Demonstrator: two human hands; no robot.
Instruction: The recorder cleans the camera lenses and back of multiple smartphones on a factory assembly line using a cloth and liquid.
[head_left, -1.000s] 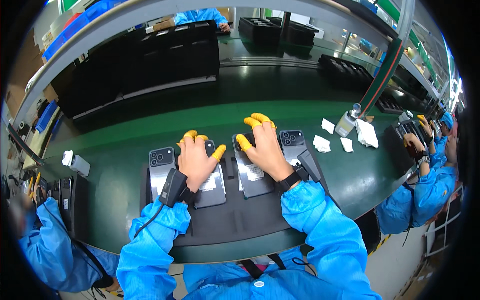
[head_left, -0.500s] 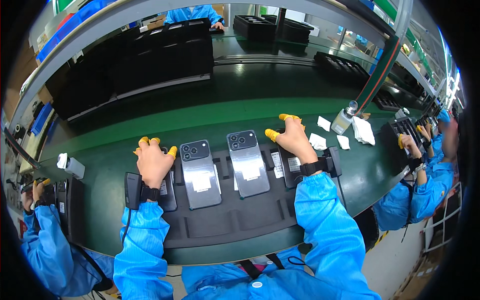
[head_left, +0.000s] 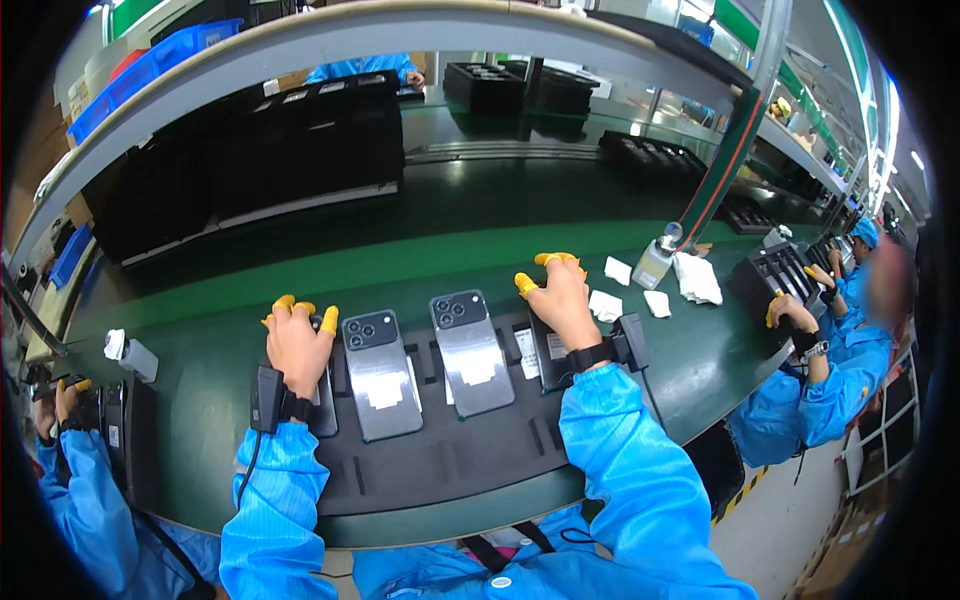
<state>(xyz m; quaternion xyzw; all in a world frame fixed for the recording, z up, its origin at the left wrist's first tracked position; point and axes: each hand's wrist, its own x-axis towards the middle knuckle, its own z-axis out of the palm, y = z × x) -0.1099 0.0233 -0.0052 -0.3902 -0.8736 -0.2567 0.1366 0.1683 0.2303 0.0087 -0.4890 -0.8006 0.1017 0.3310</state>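
Two grey smartphones with triple cameras, the left one (head_left: 385, 395) and the right one (head_left: 472, 365), lie backs up in a black slotted tray (head_left: 430, 475). Yellow finger cots cover fingertips on both hands. At the tray's left end, my left hand (head_left: 297, 350) is closed round the upper end of another smartphone (head_left: 326, 410), mostly hidden under it. My right hand (head_left: 565, 305) grips the top of a dark smartphone (head_left: 551, 368) at the right end, beside a white label (head_left: 526, 352). Palm and wrist hide much of that phone.
Right of my hand stand a clear pump bottle (head_left: 655, 262) and white wipes (head_left: 697, 278). A white bottle (head_left: 131, 355) is at left. Large black trays (head_left: 300, 150) block the far left. A shelf bar (head_left: 450, 22) crosses above. Co-workers sit on both sides, one in blue sleeves (head_left: 810, 400).
The whole view has shifted, so the tray and phones appear lower and further left. Both hands keep their places at the tray's ends, with much the same grip.
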